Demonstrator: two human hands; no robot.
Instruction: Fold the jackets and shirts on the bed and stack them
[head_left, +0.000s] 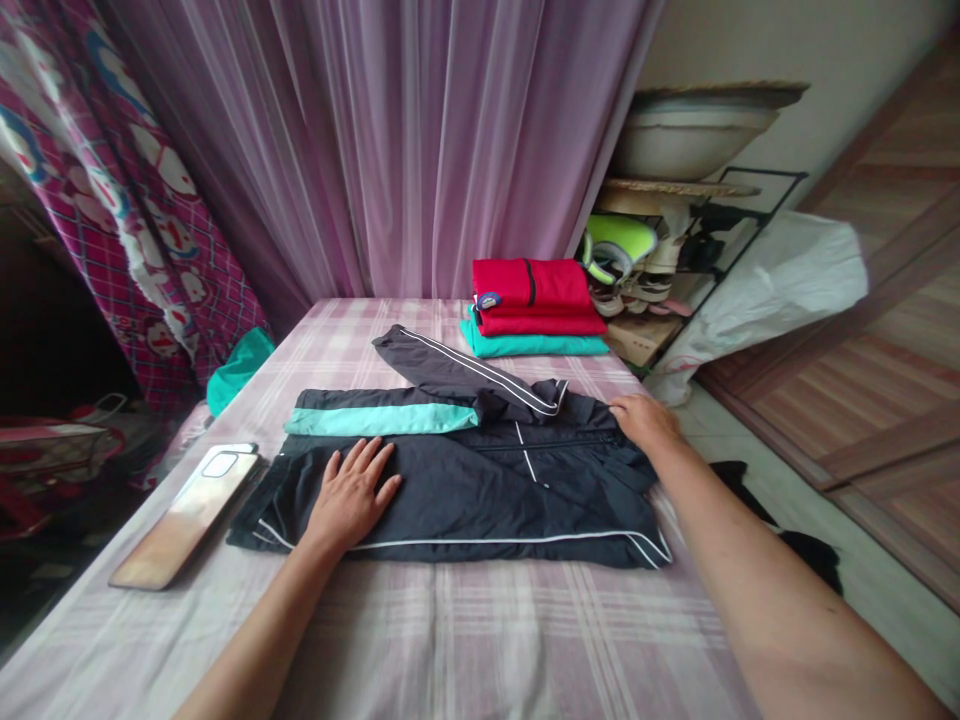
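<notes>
Plaid tablecloth (480,640), dark jacket (480,495) under spread left hand (351,497), right hand (646,422) gripping its edge

- Single head-worn view, looking from above the near side, facing forward and down across the worktop (435,640).
- Worktop close below; purple curtain (450,130) farther off, straight ahead.

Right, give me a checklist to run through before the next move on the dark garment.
1. Left hand flat on the dark garment: ok, fingers spread.
2. Right hand gripping the fabric: cannot tell; it is at the right end.
3. Striped sleeve within the garment's outline: not ok, it juts past the far edge.
4. Phone off the garment: ok, to its left.
5. Red folded garment apart: ok, stacked behind.
</notes>
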